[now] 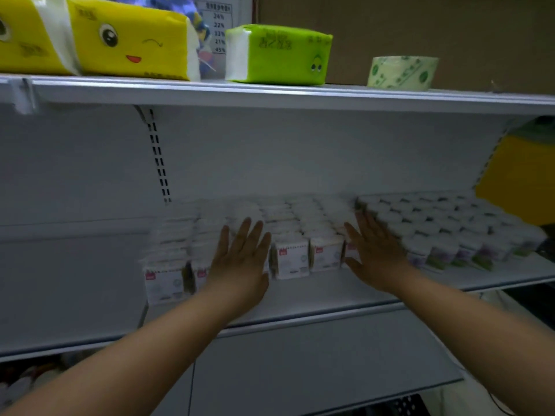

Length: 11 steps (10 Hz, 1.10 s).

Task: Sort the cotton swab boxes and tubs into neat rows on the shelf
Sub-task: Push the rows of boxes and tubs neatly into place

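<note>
White swab boxes [289,259], red tags [283,251] unreadable, left hand [240,262], right hand [375,256] flat

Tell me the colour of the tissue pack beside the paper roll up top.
The tissue pack is bright green, clearest in the head view.

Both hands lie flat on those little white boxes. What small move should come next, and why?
Probably slide the left hand to the leftmost boxes and nudge them back. They seem to sit nearer the shelf edge than the middle boxes, so the front looks stepped. The right hand, flat by the tubs, could steady that end.
</note>
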{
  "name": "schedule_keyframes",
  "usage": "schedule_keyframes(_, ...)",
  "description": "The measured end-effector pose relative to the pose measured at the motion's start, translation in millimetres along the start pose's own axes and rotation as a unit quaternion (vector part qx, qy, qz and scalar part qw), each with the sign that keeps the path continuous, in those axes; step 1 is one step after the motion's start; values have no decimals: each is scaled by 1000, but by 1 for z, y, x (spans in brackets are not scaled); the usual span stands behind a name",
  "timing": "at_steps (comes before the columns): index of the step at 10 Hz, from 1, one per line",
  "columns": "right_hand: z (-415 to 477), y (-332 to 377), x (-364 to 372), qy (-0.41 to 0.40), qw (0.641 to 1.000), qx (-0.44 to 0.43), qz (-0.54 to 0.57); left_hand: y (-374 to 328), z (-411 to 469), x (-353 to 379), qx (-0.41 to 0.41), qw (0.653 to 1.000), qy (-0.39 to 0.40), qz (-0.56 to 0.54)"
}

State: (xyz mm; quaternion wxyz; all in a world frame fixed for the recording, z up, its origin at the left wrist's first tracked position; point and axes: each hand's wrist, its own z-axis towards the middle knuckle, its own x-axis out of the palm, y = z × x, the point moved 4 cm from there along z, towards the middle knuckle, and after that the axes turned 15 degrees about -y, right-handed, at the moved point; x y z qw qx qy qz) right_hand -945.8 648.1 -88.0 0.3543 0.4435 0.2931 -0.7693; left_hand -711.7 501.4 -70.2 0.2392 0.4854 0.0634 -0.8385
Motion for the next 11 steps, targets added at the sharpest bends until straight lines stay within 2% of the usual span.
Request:
schedule_keyframes(2,-4,-20,13,-2,1000,-14,23,-60,40,18,30,999,31,-18)
schedule_keyframes(3,1,-22,20,7,997,-61,44,-87,58,34,48,998,22,-30)
schedule_keyframes(4,9,-23,23,7,991,-122,49,-96,69,57,42,998,42,7)
schedule_keyframes(6,20,-27,29,33,985,-166,39,-86,72,79,26,997,64,32)
schedule_keyframes(9,19,-31,17,41,983,-177,9,-89,73,60,42,994,82,52)
schedule_keyframes(10,14,-27,-3,54,986,-153,41,-92,69,51,34,996,76,36)
schedule_keyframes(11,-2,-29,-35,38,984,-107,135,-81,62,35,37,998,47,35)
